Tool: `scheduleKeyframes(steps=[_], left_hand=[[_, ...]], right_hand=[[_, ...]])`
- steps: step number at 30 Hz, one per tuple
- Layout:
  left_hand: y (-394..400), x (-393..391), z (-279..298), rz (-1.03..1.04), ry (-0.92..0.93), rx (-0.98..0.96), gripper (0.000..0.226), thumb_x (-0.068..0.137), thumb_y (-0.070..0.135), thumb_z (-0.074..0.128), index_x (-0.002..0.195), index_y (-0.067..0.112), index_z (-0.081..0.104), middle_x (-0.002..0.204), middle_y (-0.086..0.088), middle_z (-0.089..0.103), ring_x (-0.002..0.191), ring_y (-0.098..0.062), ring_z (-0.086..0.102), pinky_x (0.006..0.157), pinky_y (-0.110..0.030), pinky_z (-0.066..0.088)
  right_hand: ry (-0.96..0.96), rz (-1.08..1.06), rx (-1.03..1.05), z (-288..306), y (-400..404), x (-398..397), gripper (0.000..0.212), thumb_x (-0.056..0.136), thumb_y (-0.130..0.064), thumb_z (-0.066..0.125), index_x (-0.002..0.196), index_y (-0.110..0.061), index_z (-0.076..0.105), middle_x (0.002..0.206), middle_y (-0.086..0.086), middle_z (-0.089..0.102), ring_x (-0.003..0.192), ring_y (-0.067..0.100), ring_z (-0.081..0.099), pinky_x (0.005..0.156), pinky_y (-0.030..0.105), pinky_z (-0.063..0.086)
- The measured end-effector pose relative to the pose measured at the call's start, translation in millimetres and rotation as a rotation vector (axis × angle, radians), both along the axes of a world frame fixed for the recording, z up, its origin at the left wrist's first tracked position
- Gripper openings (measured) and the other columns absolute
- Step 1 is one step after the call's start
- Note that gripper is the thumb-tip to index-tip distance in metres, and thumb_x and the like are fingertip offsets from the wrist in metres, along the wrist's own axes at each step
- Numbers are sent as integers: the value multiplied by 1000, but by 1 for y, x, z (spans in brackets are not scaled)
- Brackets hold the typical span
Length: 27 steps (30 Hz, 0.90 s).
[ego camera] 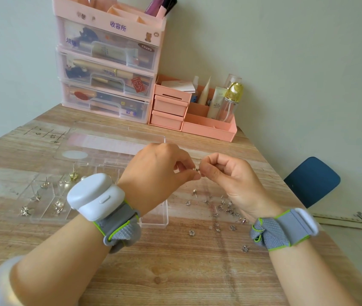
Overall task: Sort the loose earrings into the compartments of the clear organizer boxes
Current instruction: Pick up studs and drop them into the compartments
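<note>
2 hands meeting above table middle, fingertips of both pinching 1 stud, likely fitting back. Box open near left edge, several compartments filled. Loose earrings scattered toward right edge.

Table: light brown wood grain with pale streaks. On it, the organizer box is clear and colourless; earrings inside it are gold and pearl-white. Loose earrings right of the box are silver, some with dark red stones. Behind the box, the drawer tower is pink-framed with clear fronts and purple lettering; the small tray beside it is salmon. Wrist straps are grey, edged lime green. Chair right of the table is dark blue.
</note>
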<state>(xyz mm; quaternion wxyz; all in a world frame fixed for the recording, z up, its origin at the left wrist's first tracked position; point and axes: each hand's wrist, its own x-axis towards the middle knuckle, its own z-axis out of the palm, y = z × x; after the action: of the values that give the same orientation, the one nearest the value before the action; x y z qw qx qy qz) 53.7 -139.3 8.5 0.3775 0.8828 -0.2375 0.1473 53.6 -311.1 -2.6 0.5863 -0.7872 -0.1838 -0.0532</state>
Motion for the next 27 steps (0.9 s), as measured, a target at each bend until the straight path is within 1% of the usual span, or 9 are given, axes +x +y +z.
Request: scheduleKeyframes(steps=[4, 6, 11, 13, 15, 17, 22, 24, 27], left_hand=[[0, 1, -1, 2, -23, -63, 15, 77, 33, 68, 87, 22, 72, 80, 7, 67, 77, -10, 58, 76, -34, 50], [1, 2, 0, 11, -35, -62, 13, 79, 30, 67, 88, 22, 72, 79, 8, 67, 76, -9, 58, 76, -33, 50], [5, 4, -3, 63, -72, -16, 10, 81, 27, 64, 86, 22, 71, 75, 13, 62, 74, -8, 56, 75, -32, 50], [4, 4, -3, 66, -86, -2, 10, 81, 26, 64, 86, 21, 70, 74, 13, 61, 73, -9, 54, 76, -31, 49], [4, 5, -4, 69, -98, 5, 9, 80, 26, 63, 85, 21, 70, 75, 12, 62, 74, -10, 54, 76, -32, 49], [4, 4, -4, 72, -105, 16, 8, 80, 26, 63, 83, 21, 69, 75, 11, 61, 74, -11, 54, 76, -33, 48], [4, 3, -4, 77, -152, 47, 7, 79, 26, 62, 79, 21, 67, 72, 13, 56, 75, -11, 53, 76, -35, 47], [3, 3, -4, 85, -157, 62, 7, 80, 27, 61, 79, 22, 65, 72, 13, 54, 76, -11, 52, 77, -35, 47], [3, 3, -3, 92, -149, 92, 8, 81, 28, 59, 80, 22, 64, 72, 14, 52, 77, -12, 52, 79, -35, 46]], right_hand=[[25, -18, 37, 0, 0, 1, 4, 76, -17, 62, 78, -14, 63, 66, -8, 63, 70, 3, 57, 72, 14, 47], [18, -61, -12, -1, -2, 1, 3, 79, -14, 65, 77, -16, 65, 65, -9, 64, 68, 3, 58, 72, 14, 47], [-12, -259, -501, -6, -6, 2, 8, 79, -29, 70, 75, -23, 66, 60, -17, 58, 45, -2, 45, 53, 18, 32], [6, -291, -673, -8, -6, 2, 16, 76, -41, 70, 75, -26, 66, 59, -15, 57, 46, -2, 46, 56, 23, 33], [30, -294, -747, -10, -5, 3, 21, 73, -47, 70, 74, -27, 66, 53, -17, 55, 49, -2, 45, 61, 26, 37], [44, -283, -766, -10, -4, 4, 18, 74, -45, 70, 74, -28, 65, 51, -21, 54, 51, -2, 44, 64, 28, 39], [14, -236, -777, -10, -2, 1, 13, 78, -40, 67, 75, -27, 64, 50, -26, 53, 49, -6, 47, 61, 25, 35], [-33, -273, -744, -8, 0, 0, 10, 80, -34, 65, 74, -26, 63, 53, -22, 55, 51, -3, 48, 58, 26, 36], [-64, -309, -627, -6, 2, 0, 8, 80, -25, 66, 72, -24, 63, 66, -10, 63, 58, 7, 55, 64, 33, 49]])
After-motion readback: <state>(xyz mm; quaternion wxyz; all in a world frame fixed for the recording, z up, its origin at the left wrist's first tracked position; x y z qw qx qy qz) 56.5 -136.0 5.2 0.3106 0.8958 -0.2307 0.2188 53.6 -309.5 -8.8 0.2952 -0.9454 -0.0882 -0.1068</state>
